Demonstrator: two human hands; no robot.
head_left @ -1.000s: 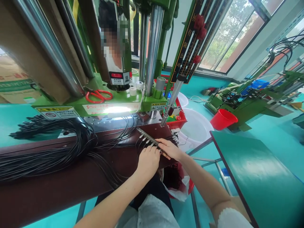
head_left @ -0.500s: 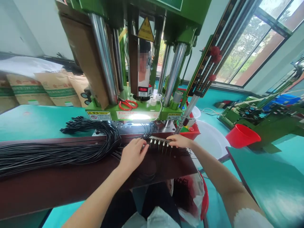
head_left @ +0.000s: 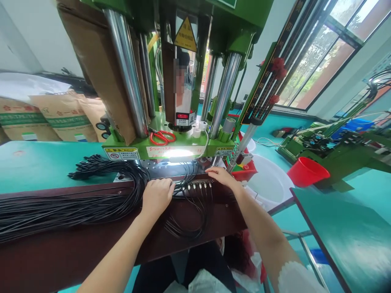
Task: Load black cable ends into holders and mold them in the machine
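A metal bar with several small plugs and thin black wires hanging from it lies at the front of the green press machine. My left hand is closed over the bar's left end, its fingers curled. At the bar's right end rests my right hand, its fingers pressed on it. The wires loop down over the dark brown bench. A thick bundle of black cables lies along the bench to the left of my left hand.
Red scissors and white rolls sit on the press's green base between steel columns. A white tub and a red bucket stand to the right, a green table nearer. Paper sacks are stacked back left.
Both hands have carried the bar forward from the bench to the machine's front edge. My left hand has closed onto the bar's left end. The camera has tilted up.
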